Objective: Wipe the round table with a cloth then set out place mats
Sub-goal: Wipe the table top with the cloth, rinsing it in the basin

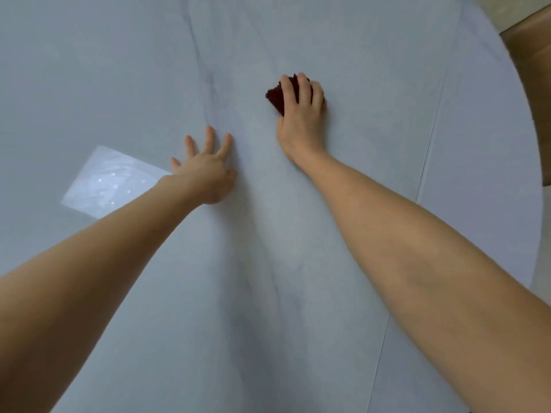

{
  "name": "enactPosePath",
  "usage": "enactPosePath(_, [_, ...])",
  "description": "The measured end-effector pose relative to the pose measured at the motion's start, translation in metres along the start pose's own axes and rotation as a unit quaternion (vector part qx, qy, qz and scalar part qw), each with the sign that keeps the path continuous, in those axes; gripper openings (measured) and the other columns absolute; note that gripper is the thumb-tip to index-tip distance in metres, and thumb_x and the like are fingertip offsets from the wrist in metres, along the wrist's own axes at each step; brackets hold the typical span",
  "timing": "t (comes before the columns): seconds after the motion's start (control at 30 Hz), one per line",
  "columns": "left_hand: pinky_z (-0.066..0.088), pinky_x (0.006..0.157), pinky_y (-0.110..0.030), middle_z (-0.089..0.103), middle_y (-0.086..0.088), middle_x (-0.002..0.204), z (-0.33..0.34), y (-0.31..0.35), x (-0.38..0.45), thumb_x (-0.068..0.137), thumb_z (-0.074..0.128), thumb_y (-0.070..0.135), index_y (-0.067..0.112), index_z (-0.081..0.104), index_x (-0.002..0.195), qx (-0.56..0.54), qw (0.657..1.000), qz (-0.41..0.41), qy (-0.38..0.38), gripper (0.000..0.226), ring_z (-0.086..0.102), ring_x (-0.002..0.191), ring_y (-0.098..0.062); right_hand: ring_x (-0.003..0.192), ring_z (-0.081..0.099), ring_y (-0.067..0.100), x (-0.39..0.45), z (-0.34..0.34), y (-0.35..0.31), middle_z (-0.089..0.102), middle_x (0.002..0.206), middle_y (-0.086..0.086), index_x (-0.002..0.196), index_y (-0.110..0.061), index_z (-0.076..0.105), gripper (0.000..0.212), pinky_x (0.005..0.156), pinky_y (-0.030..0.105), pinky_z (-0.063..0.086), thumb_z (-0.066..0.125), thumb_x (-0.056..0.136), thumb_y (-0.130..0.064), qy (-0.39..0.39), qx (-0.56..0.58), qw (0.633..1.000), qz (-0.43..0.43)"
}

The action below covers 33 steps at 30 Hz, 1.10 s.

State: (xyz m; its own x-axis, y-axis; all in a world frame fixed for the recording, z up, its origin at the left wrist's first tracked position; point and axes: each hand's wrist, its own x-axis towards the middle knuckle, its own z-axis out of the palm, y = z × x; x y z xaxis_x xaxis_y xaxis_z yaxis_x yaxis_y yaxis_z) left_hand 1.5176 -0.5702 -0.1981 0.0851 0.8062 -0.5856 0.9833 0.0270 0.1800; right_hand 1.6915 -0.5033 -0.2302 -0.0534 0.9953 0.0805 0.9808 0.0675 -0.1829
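Table [298, 263]: a pale grey, faintly veined top fills nearly all of your view; only its curved right edge shows, and the near, far and left edges are cut off by the frame. A thin seam line runs down the right part of the top.
Cloth [275, 98]: dark red, bunched under your right hand on the table, right of centre and toward the far side. Only its left corner and a strip between your fingers show; the rest is hidden by the hand, so its full shape cannot be made out.
Right hand [301, 114]: palm down on the cloth, fingers curled over it and gripping it against the table; the thumb is hidden.
Left hand [205, 171]: flat on the bare table, fingers spread and straight, holding nothing; it lies nearer to you than the cloth and well apart from it.
Clear plastic bag [110, 180]: flat on the table just left of your left wrist; your forearm covers its near corner, and its glinting contents are too blurred to tell.
Brown surface [530, 84]: beyond the table's right edge, cut off by the frame; what it is cannot be told.
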Motion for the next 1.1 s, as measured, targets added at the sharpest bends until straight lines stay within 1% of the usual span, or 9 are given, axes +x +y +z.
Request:
enactPosePath(0.23, [0.003,0.116,-0.059,-0.019,0.003,0.160,0.003,-0.012,-0.002,0.100,0.035,0.024,0.028,-0.007,0.154,-0.027,0.999,0.025,0.000,0.069,-0.014,0.146,-0.033,0.127,0.036,0.036,-0.056,0.007,0.010,0.045,0.144,0.018,0.139,-0.008,0.049,0.066,0.114,0.041,0.025,0.043,0.075,-0.022,-0.081,0.049,0.930,-0.354])
enactPosePath(0.33, [0.008,0.119,-0.048,-0.014,-0.002,0.161,-0.009,-0.025,-0.001,0.100,0.038,0.024,0.019,-0.003,0.154,-0.024,0.998,0.061,-0.009,0.068,-0.006,0.148,-0.029,0.127,0.039,0.041,-0.022,0.000,0.024,0.039,0.147,0.021,0.142,-0.008,0.043,0.061,0.112,0.044,0.025,0.052,0.082,-0.017,-0.014,-0.015,0.989,-0.147])
enactPosePath(0.43, [0.010,0.120,-0.041,-0.010,-0.008,0.161,-0.009,-0.049,-0.011,0.101,0.039,0.027,0.015,0.001,0.154,-0.025,0.999,0.042,0.005,0.067,-0.001,0.149,-0.027,0.133,0.031,0.041,-0.019,-0.004,-0.010,0.027,0.153,0.018,0.148,-0.011,0.030,0.060,0.111,0.048,0.027,0.046,0.091,-0.023,-0.012,-0.053,0.996,0.077])
enactPosePath(0.53, [0.011,0.119,-0.049,-0.011,-0.007,0.161,0.001,-0.091,-0.032,0.101,0.036,0.030,0.019,0.001,0.154,-0.021,0.999,-0.011,0.037,0.065,-0.003,0.148,-0.028,0.127,0.039,0.046,-0.058,0.014,-0.072,0.037,0.147,0.023,0.144,-0.007,0.041,0.064,0.109,0.053,0.031,0.038,0.083,-0.028,-0.033,0.015,0.991,-0.126])
enactPosePath(0.7, [0.004,0.113,-0.063,-0.016,-0.008,0.160,0.014,-0.139,-0.066,0.101,0.029,0.043,0.025,-0.004,0.153,-0.036,0.987,-0.141,0.068,0.064,-0.011,0.146,-0.038,0.126,0.036,0.036,-0.081,0.023,-0.107,0.043,0.145,0.019,0.141,-0.009,0.046,0.069,0.111,0.044,0.031,0.041,0.075,-0.027,-0.108,0.044,0.866,-0.486])
enactPosePath(0.77, [0.002,0.111,-0.066,-0.017,-0.007,0.160,0.020,-0.154,-0.079,0.101,0.027,0.047,0.026,-0.005,0.153,-0.071,0.977,-0.185,0.073,0.065,-0.013,0.145,-0.040,0.125,0.036,0.037,-0.057,0.027,-0.101,0.042,0.144,0.021,0.142,-0.009,0.043,0.068,0.113,0.043,0.027,0.046,0.076,-0.023,-0.081,0.029,0.901,-0.426])
enactPosePath(0.83, [0.002,0.110,-0.067,-0.020,-0.003,0.159,0.026,-0.170,-0.089,0.101,0.026,0.047,0.030,-0.007,0.152,-0.088,0.978,-0.178,0.070,0.064,-0.015,0.144,-0.042,0.127,0.036,0.042,-0.027,0.025,-0.111,0.037,0.147,0.021,0.145,-0.009,0.037,0.066,0.114,0.046,0.025,0.050,0.081,-0.019,-0.027,0.036,0.975,-0.215])
enactPosePath(0.9, [0.001,0.111,-0.065,-0.022,0.001,0.159,0.029,-0.182,-0.093,0.102,0.025,0.044,0.034,-0.009,0.152,-0.102,0.981,-0.150,0.068,0.061,-0.017,0.144,-0.040,0.134,0.029,0.040,-0.005,0.023,-0.140,0.029,0.152,0.017,0.148,-0.011,0.032,0.062,0.115,0.044,0.020,0.049,0.089,-0.019,-0.031,0.032,0.998,-0.040])
enactPosePath(1.1, [-0.004,0.112,-0.061,-0.021,0.002,0.159,0.032,-0.194,-0.090,0.102,0.028,0.039,0.032,-0.006,0.153,-0.122,0.981,-0.127,0.078,0.061,-0.020,0.144,-0.036,0.124,0.040,0.041,-0.071,0.043,-0.217,0.045,0.143,0.016,0.136,-0.011,0.053,0.063,0.112,0.047,0.028,0.038,0.077,-0.026,-0.100,0.124,0.935,-0.316])
